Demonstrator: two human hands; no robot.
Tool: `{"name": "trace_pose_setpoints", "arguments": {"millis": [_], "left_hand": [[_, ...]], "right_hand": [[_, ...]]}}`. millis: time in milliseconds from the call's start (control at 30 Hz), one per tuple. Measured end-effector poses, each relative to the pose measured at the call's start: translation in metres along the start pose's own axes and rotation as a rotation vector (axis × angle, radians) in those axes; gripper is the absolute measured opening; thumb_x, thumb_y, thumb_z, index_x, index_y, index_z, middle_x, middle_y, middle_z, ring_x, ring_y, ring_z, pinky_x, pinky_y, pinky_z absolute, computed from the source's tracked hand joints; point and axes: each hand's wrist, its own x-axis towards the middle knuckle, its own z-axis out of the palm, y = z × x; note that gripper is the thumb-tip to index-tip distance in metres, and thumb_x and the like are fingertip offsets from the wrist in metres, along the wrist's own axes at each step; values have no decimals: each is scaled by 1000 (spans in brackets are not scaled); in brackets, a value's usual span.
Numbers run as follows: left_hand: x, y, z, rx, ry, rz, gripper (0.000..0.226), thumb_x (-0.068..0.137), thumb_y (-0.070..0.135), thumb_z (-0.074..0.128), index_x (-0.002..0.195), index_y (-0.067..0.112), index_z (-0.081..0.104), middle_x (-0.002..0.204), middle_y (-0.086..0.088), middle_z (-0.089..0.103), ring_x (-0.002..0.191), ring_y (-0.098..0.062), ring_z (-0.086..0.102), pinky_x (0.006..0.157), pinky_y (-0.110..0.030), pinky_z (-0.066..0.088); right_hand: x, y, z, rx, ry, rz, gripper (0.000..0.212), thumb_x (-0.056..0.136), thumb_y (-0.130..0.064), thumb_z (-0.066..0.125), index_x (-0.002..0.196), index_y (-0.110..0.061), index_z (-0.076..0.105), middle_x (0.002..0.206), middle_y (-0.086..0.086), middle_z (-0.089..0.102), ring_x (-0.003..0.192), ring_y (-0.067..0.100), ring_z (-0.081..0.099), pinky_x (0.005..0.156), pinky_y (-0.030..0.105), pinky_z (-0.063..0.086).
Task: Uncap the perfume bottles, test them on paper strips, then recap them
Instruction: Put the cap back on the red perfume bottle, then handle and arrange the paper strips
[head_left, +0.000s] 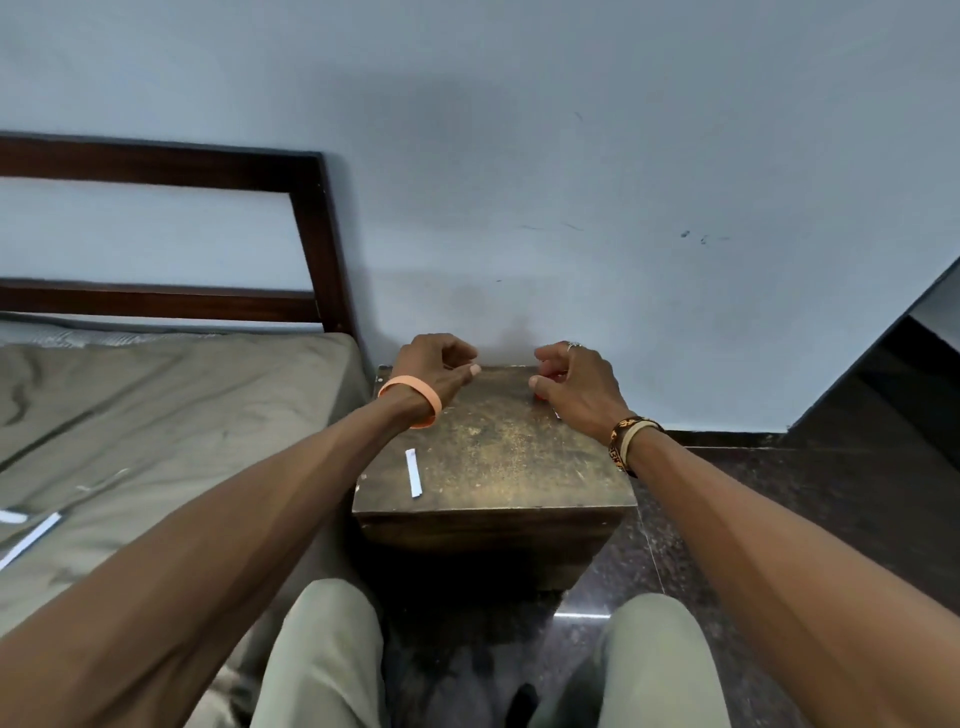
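A white paper strip (414, 473) lies on the left part of the small worn wooden table (498, 457). My left hand (434, 371), with an orange band on its wrist, hovers over the table's far left corner; its fingers are loosely curled and nothing shows in them. My right hand (576, 387) is over the far right part of the table, fingers and thumb curled round a small red thing (542, 396) that is mostly hidden under the palm. No whole perfume bottle is visible.
A bed with an olive sheet (156, 415) and a dark wooden headboard (317, 234) stands against the table's left side; two more white strips (31, 535) lie on it. A pale wall is right behind the table. Dark polished floor (779, 493) lies to the right.
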Motion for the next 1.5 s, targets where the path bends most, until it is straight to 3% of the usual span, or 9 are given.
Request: {"name": "trace_pose_setpoints", "arguments": {"millis": [200,233,300,400,600,833,1200,1400,1500], "left_hand": [[-30,-20,-31,-40,66,-55,19,82,16,73,99,8,72,91,-4,73,71,-3,63,70,-12,53],[-34,-23,-34,-40,77,-65,18,81,17,74,98,10,72,90,-3,73,72,-3,63,75,-17,54],[-42,-30,-39,-10,79,-87,16,81,21,74,95,14,73,86,1,71,79,-8,64,80,-23,52],[-53,-41,-39,30,88,-135,16,81,24,74,95,16,73,84,3,68,81,-12,64,76,-21,46],[-62,-77,-22,62,68,-281,18,81,28,73,96,19,71,91,2,72,84,-13,64,84,-28,52],[-55,-113,3,51,50,-424,19,88,24,65,105,16,69,103,-2,71,94,-17,64,86,-27,48],[-27,-164,46,72,-10,-541,28,89,24,62,115,13,63,114,-5,68,107,-22,62,96,-34,48],[-9,-179,66,165,-75,-493,39,92,26,56,130,14,53,132,-12,56,122,-28,51,100,-36,40],[-6,-188,75,209,-188,-458,45,96,26,50,140,19,42,140,-16,43,127,-32,44,103,-38,37]], "right_hand": [[-23,-37,20,-32,-96,-83,37,91,-22,67,127,-17,60,108,-4,67,95,9,61,68,6,38],[-27,-42,23,-22,-116,-84,37,92,-21,66,127,-17,59,107,-4,67,96,10,62,72,8,41],[-32,-48,32,14,-175,-73,39,92,-19,67,130,-14,58,105,-4,67,99,13,63,88,23,50],[-37,-51,48,-8,-247,-61,38,92,-18,67,129,-15,60,106,-5,66,99,13,63,93,34,53],[-39,-42,88,-46,-327,-69,36,92,-17,66,128,-15,62,115,0,67,100,12,61,87,26,50],[-27,-25,140,-74,-387,-29,32,94,-15,62,126,-14,64,115,0,68,99,11,60,86,23,46],[6,2,191,-54,-393,37,26,95,-13,58,119,-7,67,111,4,69,106,20,62,91,32,49],[18,16,214,-46,-424,78,38,95,-12,55,133,-7,58,131,8,63,118,23,60,100,36,48],[22,21,226,-32,-435,79,37,95,-13,53,131,-11,61,125,10,66,106,26,65,91,42,53]]}}
